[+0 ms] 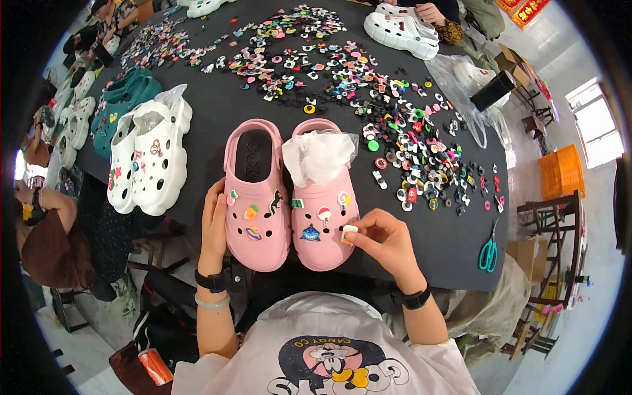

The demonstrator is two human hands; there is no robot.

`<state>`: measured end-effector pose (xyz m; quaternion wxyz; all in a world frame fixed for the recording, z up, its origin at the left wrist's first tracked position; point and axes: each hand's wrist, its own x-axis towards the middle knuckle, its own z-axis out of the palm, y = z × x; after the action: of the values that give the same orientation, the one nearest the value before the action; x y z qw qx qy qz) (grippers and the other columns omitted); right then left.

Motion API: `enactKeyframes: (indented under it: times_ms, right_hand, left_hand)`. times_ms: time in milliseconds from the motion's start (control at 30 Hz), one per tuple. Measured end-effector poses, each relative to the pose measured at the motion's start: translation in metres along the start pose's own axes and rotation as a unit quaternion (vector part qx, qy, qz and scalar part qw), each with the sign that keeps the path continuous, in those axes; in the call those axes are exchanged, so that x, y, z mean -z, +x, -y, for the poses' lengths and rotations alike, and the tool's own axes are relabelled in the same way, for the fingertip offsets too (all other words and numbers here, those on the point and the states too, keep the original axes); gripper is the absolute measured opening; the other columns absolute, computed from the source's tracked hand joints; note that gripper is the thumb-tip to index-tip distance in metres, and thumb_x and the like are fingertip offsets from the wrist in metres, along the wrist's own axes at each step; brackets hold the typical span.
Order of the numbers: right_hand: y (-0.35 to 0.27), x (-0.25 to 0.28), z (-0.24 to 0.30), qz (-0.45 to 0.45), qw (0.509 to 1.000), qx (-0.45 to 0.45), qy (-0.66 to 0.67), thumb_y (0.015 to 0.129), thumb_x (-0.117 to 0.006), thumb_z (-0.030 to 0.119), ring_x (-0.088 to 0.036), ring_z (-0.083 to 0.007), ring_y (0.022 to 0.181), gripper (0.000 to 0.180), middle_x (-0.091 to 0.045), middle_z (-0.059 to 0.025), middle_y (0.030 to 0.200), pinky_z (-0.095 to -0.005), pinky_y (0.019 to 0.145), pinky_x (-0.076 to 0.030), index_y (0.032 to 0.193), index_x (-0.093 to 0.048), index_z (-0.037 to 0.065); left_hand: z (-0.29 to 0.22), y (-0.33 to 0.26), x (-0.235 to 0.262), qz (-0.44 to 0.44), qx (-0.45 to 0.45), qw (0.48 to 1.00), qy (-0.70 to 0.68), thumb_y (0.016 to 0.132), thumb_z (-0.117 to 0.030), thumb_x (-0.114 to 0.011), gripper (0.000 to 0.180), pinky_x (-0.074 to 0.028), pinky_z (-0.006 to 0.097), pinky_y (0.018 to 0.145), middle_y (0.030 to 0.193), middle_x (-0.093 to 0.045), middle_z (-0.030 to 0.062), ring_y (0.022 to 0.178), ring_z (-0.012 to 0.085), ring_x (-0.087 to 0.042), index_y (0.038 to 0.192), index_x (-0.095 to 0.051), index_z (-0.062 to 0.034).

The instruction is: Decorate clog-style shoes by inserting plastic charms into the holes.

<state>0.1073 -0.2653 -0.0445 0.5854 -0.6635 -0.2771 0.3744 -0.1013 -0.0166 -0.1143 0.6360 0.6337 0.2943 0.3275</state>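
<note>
A pair of pink clogs lies side by side in front of me, toes toward me. My left hand (214, 217) grips the outer side of the left clog (259, 249), its thumb hidden or hard to see. That clog carries several charms, among them a black cat (275, 203) and a ringed planet (254, 233). My right hand (384, 242) pinches a small white and brown shoe charm (349, 233) against the right edge of the right clog (322, 259). On this clog sit a blue shark charm (311, 232) and others; white stuffing in clear plastic (320, 158) fills its opening.
Loose charms (421, 155) spread over the dark table (217, 99). White clogs (158, 161) and green clogs (135, 92) stand at left, teal scissors (488, 255) at right. Another person's hand (431, 13) touches a white clog (401, 33) at the far side. A plastic bag (461, 92) lies far right.
</note>
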Motion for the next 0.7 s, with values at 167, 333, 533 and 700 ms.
enactKeyframes:
  times_ms: [167,333,533,700]
  right_hand:
    - [0.009,-0.006,-0.015,0.002,1.000,0.018,-0.009,0.082,-0.078,0.010,-0.051,-0.0017,0.069,0.017,-0.058,0.0049,0.084,-0.0179,0.060,-0.040,0.097,-0.070,0.006]
    - [0.012,-0.010,-0.013,-0.021,0.999,-0.003,-0.042,0.080,-0.080,0.012,-0.049,-0.0044,0.080,0.017,-0.053,0.0033,0.089,-0.0198,0.068,-0.041,0.083,-0.064,0.006]
    - [0.023,0.003,-0.022,-0.040,0.994,0.020,-0.102,0.070,-0.088,0.026,-0.050,-0.0176,0.108,0.071,-0.050,-0.0073,0.117,-0.0311,0.088,-0.043,0.126,-0.050,0.005]
    - [0.032,0.005,-0.024,0.042,0.998,-0.046,0.004,0.069,-0.089,0.024,-0.043,-0.0276,0.132,0.105,-0.042,-0.0199,0.143,-0.0404,0.108,-0.037,0.149,-0.025,0.000]
  left_hand:
    - [-0.005,-0.002,-0.004,-0.001,0.006,1.000,-0.013,0.104,-0.027,-0.044,0.045,-0.037,0.031,0.105,0.133,-0.051,0.0136,0.122,0.0186,-0.049,0.137,-0.043,0.0039]
    - [-0.007,-0.002,-0.005,-0.005,0.006,1.000,-0.009,0.104,-0.028,-0.045,0.046,-0.037,0.031,0.105,0.134,-0.050,0.0146,0.122,0.0189,-0.049,0.137,-0.043,0.0036]
    - [-0.003,-0.002,-0.009,-0.005,0.021,0.999,-0.034,0.104,-0.025,-0.040,0.046,-0.035,0.031,0.107,0.136,-0.047,0.0140,0.123,0.0187,-0.048,0.138,-0.040,0.0043]
    - [0.017,-0.004,-0.003,-0.007,0.034,0.996,-0.085,0.105,-0.033,-0.037,0.053,-0.041,0.034,0.104,0.137,-0.046,0.0130,0.123,0.0192,-0.050,0.143,-0.032,0.0021]
